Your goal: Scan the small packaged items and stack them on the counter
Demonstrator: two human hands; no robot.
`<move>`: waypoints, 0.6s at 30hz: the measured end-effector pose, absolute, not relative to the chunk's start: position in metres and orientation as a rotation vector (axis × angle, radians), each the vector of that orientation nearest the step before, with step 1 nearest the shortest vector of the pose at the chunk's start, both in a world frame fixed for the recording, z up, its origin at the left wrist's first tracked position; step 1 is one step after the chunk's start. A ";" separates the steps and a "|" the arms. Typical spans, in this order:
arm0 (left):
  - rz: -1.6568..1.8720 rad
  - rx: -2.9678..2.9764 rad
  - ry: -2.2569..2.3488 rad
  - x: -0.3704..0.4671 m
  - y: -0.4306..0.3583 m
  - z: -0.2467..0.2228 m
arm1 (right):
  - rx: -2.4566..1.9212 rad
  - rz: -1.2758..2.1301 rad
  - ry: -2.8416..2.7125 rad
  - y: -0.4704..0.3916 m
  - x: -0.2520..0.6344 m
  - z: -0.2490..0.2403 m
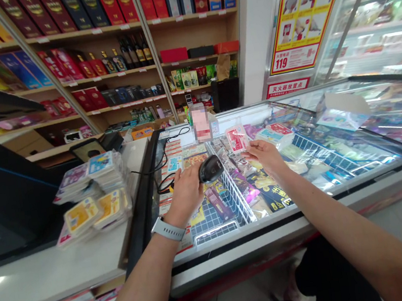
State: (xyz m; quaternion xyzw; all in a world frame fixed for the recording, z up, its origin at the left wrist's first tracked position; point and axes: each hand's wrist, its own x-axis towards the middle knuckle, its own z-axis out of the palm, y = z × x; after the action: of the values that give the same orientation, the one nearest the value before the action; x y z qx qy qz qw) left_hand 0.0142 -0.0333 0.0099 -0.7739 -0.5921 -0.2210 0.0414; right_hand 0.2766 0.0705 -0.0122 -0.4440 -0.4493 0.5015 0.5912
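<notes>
My left hand (pixel 185 192), with a grey watch on the wrist, is closed round a black handheld barcode scanner (pixel 210 168). The scanner's head points right, over the glass-topped freezer (pixel 187 264). In my right hand (pixel 263 155) a small flat pack with a red and white label (pixel 237 138) is pinched at its lower right edge. It is held up above the freezer, a short way right of the scanner. Beyond it lie similar packs with red and blue labels (pixel 276 132) on the glass. A black cable (pixel 166 158) runs over the freezer's left end.
Left of the freezer, a white counter (pixel 104 263) carries stacks of flat packs (pixel 103 176), yellow-labelled packs (pixel 83 215) and a black till (pixel 6 178). An open white box (pixel 343 113) stands on the freezer's right part. Wooden shelves (pixel 100 75) with boxes and bottles line the back.
</notes>
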 end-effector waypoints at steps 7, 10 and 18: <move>-0.631 -2.373 -1.822 0.015 -0.032 0.008 | -0.942 1.260 -1.032 0.055 0.263 0.000; -0.638 -2.374 -1.818 0.016 -0.031 0.006 | -0.915 1.307 -1.041 0.045 0.254 0.010; -0.666 -2.399 -1.817 0.019 -0.032 0.008 | -0.815 1.436 -1.042 0.013 0.213 0.047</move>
State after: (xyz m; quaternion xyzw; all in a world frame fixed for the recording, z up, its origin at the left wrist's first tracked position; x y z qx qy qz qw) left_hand 0.0185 -0.0325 0.0082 -0.7780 -0.5892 -0.2159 0.0299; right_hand 0.2126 0.0125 0.0470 -0.3458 -0.4422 0.6093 0.5601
